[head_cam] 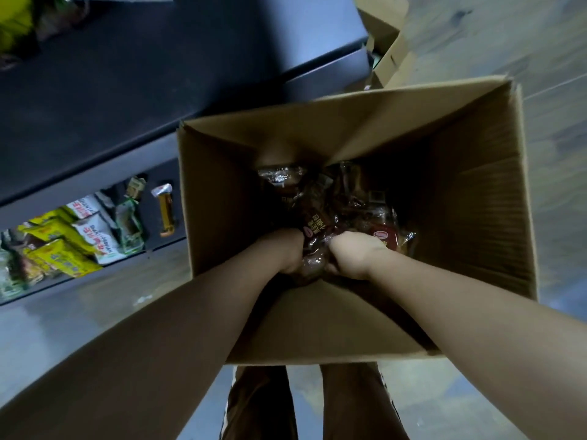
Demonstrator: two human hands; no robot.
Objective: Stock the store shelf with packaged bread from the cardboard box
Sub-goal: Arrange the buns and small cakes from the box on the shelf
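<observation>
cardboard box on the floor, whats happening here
A person leans over the open brown cardboard box, both hands inside. The left hand and right hand grip one brown plastic-wrapped bread packet from either side. More wrapped packets lie at the bottom. The dark store shelf beside it holds yellow and white packs.

- my cardboard box (476,192): plain tan, ribbed inside
- bread packets (317,223) in it: dark brown, red oval logos
- shelf packets (63,249) at nine o'clock: yellow, and white with red lettering
</observation>
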